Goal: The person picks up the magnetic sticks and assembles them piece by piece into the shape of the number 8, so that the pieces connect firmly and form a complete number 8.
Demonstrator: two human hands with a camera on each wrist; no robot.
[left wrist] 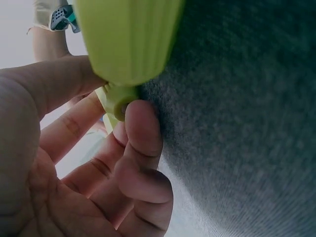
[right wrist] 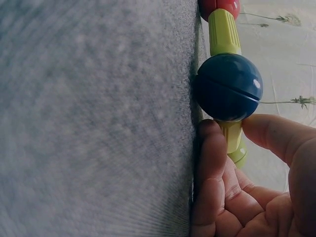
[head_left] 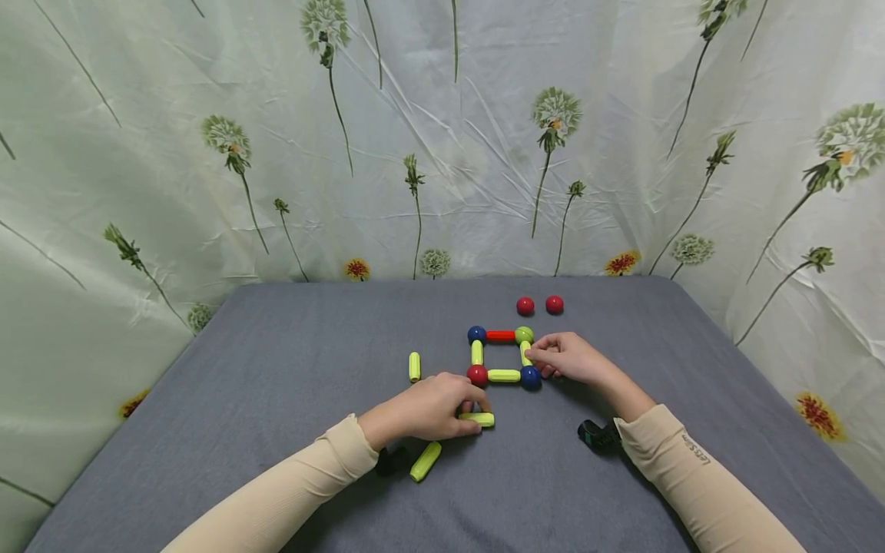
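In the head view, balls and rods form a square frame on the cloth. Its corners are a red ball [head_left: 477,375], a green ball [head_left: 524,335] and two blue balls, one at the near right [head_left: 530,377]. A red rod [head_left: 501,336] makes the far side; yellow-green rods make the others. My right hand [head_left: 570,359] pinches the right-side rod [right wrist: 232,136], just beyond the near blue ball [right wrist: 229,88]. Left of the frame's front, my left hand [head_left: 437,407] holds a loose yellow-green rod [head_left: 484,419] between thumb and fingers, low over the cloth.
Two more yellow-green rods lie loose: one [head_left: 414,367] left of the frame, another [head_left: 425,461] in front of my left wrist. Behind the frame sit two red balls [head_left: 525,306]. The grey cloth-covered table [head_left: 311,330] ends at a flowered curtain [head_left: 442,138].
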